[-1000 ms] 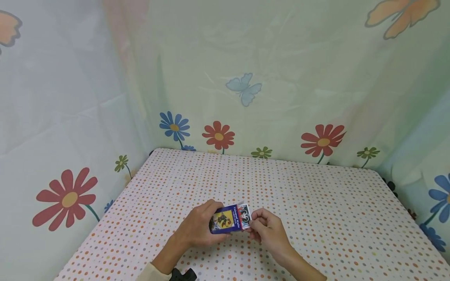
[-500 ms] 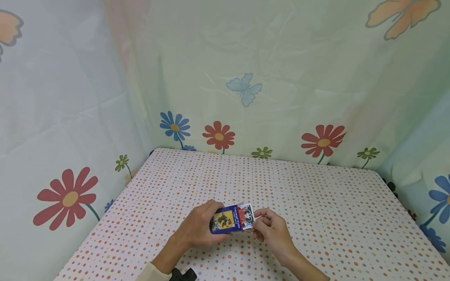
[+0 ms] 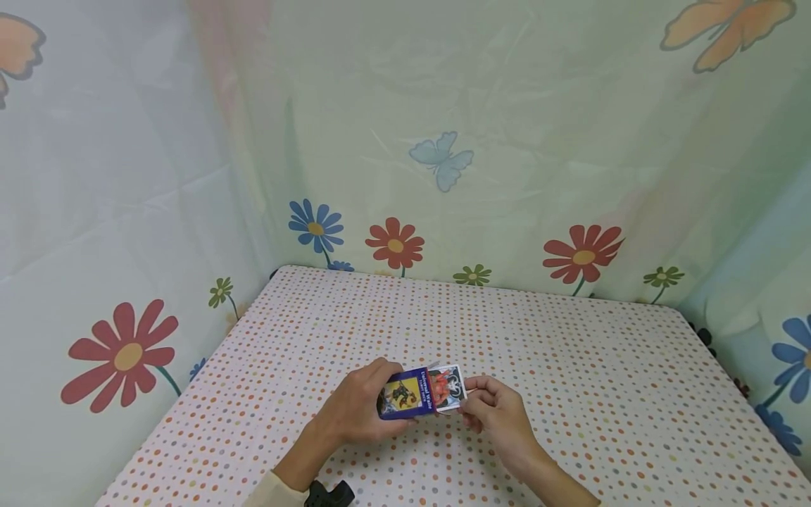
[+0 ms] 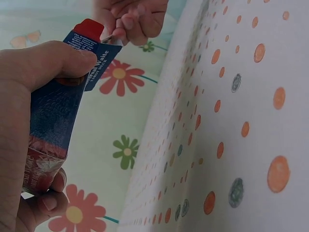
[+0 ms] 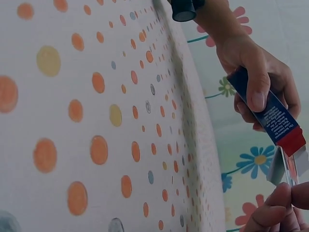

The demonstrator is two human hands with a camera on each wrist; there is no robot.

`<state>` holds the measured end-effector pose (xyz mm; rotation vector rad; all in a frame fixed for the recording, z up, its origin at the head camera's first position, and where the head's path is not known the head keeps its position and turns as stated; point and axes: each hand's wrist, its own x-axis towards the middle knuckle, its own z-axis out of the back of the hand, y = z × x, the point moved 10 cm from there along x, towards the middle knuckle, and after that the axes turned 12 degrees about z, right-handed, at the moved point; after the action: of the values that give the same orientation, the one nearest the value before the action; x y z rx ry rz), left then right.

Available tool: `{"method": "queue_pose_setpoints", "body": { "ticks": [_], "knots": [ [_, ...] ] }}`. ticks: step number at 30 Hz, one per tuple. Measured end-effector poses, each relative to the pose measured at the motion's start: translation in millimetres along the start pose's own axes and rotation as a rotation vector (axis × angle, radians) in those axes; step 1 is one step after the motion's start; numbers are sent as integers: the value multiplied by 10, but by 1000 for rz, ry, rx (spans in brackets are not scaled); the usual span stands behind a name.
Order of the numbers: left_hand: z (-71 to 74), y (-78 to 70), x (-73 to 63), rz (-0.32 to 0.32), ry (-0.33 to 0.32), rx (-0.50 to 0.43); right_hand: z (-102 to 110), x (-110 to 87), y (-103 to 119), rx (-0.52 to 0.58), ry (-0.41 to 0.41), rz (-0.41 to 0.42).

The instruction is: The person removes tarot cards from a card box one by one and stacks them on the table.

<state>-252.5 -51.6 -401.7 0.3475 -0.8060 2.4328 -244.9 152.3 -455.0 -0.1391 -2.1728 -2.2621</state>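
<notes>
My left hand [image 3: 362, 403] grips a blue tarot card box [image 3: 403, 396] above the table, its fingers curled round the sides. A yellow picture and the words "Universal Waite" show on the box front. Out of the open right end stick tarot cards [image 3: 447, 387], the top one with a red and black picture. My right hand [image 3: 500, 415] pinches their outer edge between thumb and fingers. In the left wrist view, the thumb presses on the box [image 4: 58, 106] and a red flap [image 4: 89, 29] stands up at its end. The right wrist view shows the cards [image 5: 290, 166] edge-on.
Below the hands lies a table [image 3: 570, 366] covered in white cloth with coloured dots. Fabric walls [image 3: 507, 105] printed with flowers and butterflies rise behind it and at both sides. A black device [image 3: 329, 494] is on the left wrist.
My right hand has moved slightly right, drawing the cards farther out of the box, so more of the top card's picture shows. The left hand and box have stayed nearly still.
</notes>
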Motion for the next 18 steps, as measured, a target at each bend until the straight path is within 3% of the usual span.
{"method": "queue_pose_setpoints", "body": {
  "ticks": [18],
  "knots": [
    [43,-16,10,2,-10,-3,115,72,-18,-59,-39,2]
  ]
}}
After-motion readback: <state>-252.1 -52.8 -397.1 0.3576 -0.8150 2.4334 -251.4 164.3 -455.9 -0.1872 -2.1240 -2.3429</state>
